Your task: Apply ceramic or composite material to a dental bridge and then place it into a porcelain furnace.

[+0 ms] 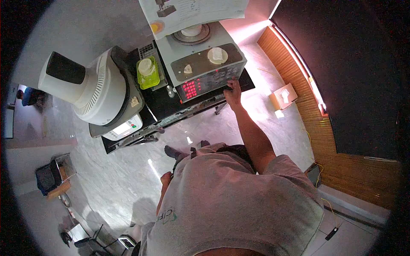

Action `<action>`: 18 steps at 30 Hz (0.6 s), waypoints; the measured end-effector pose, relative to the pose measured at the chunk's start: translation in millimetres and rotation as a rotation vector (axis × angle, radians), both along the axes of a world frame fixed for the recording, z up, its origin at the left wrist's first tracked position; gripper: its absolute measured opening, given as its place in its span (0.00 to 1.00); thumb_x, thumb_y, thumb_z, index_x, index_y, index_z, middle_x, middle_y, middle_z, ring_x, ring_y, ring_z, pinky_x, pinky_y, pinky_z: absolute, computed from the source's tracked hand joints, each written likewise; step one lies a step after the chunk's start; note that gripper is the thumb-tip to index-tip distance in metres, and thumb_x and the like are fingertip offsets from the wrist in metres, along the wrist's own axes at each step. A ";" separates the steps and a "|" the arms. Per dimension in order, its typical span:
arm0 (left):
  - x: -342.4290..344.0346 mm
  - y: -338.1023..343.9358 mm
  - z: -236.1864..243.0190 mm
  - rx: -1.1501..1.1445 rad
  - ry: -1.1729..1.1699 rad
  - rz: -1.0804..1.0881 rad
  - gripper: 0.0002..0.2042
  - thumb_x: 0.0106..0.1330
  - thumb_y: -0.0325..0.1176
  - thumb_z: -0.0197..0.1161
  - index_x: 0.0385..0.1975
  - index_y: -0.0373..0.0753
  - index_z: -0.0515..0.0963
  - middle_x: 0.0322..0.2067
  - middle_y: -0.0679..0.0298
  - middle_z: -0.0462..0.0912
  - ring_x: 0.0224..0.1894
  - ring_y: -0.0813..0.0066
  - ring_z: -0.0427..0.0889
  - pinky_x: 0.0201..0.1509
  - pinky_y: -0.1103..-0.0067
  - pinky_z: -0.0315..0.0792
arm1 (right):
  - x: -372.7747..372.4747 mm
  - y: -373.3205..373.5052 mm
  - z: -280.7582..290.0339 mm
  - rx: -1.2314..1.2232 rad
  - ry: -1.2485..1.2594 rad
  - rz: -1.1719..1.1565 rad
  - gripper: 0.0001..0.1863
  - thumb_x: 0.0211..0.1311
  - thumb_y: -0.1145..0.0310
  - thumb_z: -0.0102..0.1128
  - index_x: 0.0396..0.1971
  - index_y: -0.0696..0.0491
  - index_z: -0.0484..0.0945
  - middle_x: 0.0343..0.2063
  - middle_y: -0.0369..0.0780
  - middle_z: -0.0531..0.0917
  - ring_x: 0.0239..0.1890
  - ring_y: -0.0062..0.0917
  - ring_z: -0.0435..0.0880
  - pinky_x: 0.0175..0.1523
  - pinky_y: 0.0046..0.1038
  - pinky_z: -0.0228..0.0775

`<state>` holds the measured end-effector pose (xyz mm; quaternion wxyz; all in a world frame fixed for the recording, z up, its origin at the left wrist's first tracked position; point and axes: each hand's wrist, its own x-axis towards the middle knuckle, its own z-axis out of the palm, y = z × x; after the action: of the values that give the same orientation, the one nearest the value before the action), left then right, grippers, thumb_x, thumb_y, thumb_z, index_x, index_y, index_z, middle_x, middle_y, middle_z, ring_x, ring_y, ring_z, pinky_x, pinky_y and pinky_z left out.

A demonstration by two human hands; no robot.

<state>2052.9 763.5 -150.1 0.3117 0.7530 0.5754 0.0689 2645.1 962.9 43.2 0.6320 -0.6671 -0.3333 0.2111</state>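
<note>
Stands back from the near edge of the table [166,112], right hand [232,94] and left hand [167,178] well apart. Reaches with the right hand over the near edge, close to the right end, to the front panel [209,82] of a grey machine [203,62]; has those fingers parted and partly bent, tips at the panel's right part, whether pressing or merely resting impossible to tell. Holds the left hand low at the left side, fingers curled; cannot tell whether around anything.

On the panel's left part, lit red digits [189,88]. On top of the machine, toward the front, a small off-white piece [188,69] and a pale disc [224,59] bearing a white lump [217,53]; farther back, a round plate [191,42] partly under a printed sheet [205,13].

Just beside the machine's left front corner, small metal pieces [171,91]. Farther left, a green tray [156,80] with a cream-coloured round container [146,66]. At the table's left end, a large white machine [102,87].
</note>
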 end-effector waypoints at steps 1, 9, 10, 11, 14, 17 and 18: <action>0.0 2.7 0.1 -0.014 0.019 -0.016 0.14 0.62 0.48 0.69 0.26 0.46 0.75 0.28 0.58 0.84 0.33 0.50 0.84 0.33 0.57 0.74 | 0.7 -0.4 -0.3 0.000 0.002 -0.002 0.26 0.45 0.82 0.63 0.49 0.54 0.72 0.52 0.44 0.79 0.54 0.36 0.81 0.58 0.37 0.73; 9.5 23.5 3.6 -0.233 0.215 -0.087 0.11 0.61 0.44 0.69 0.26 0.46 0.77 0.28 0.61 0.84 0.31 0.53 0.83 0.33 0.60 0.75 | 19.9 -7.4 -27.1 -0.018 -0.164 0.033 0.30 0.49 0.85 0.59 0.56 0.53 0.71 0.73 0.43 0.64 0.59 0.31 0.75 0.45 0.29 0.78; 7.2 11.8 0.9 -0.358 -0.018 0.151 0.09 0.61 0.43 0.69 0.27 0.48 0.78 0.30 0.61 0.85 0.33 0.53 0.84 0.34 0.61 0.76 | 9.3 -2.5 -15.5 -0.017 -0.156 0.065 0.30 0.49 0.85 0.59 0.56 0.53 0.71 0.73 0.43 0.64 0.59 0.31 0.75 0.45 0.29 0.78; 2.4 -5.7 -1.5 -0.471 -0.255 0.408 0.06 0.60 0.41 0.68 0.28 0.49 0.80 0.32 0.61 0.86 0.34 0.53 0.84 0.36 0.61 0.76 | -7.0 1.7 8.4 -0.073 0.056 0.131 0.30 0.49 0.85 0.59 0.56 0.54 0.71 0.72 0.43 0.65 0.59 0.31 0.75 0.44 0.29 0.78; 14.8 18.4 -7.5 -0.151 0.037 0.007 0.03 0.60 0.36 0.66 0.28 0.48 0.81 0.30 0.61 0.87 0.30 0.58 0.85 0.34 0.68 0.77 | 47.2 -16.0 -20.2 -0.096 -0.249 0.132 0.30 0.49 0.86 0.57 0.56 0.55 0.71 0.62 0.41 0.72 0.62 0.34 0.74 0.42 0.28 0.79; 18.1 8.8 -1.0 -0.134 0.328 -0.145 0.04 0.60 0.34 0.65 0.30 0.42 0.82 0.29 0.62 0.86 0.28 0.67 0.85 0.30 0.73 0.77 | 37.2 -9.6 -4.1 -0.122 0.004 0.202 0.28 0.49 0.85 0.61 0.54 0.55 0.73 0.56 0.42 0.75 0.56 0.33 0.77 0.45 0.30 0.79; 17.2 13.8 -1.0 -0.139 0.335 -0.122 0.04 0.60 0.34 0.65 0.30 0.42 0.82 0.29 0.62 0.86 0.28 0.67 0.85 0.30 0.73 0.77 | 41.9 -10.5 0.1 -0.099 0.083 0.194 0.28 0.48 0.84 0.64 0.52 0.54 0.75 0.54 0.42 0.76 0.50 0.33 0.80 0.48 0.32 0.79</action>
<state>2070.0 777.3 -151.1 0.2667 0.7640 0.5758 -0.1165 2687.1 952.5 43.3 0.5880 -0.6529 -0.3590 0.3149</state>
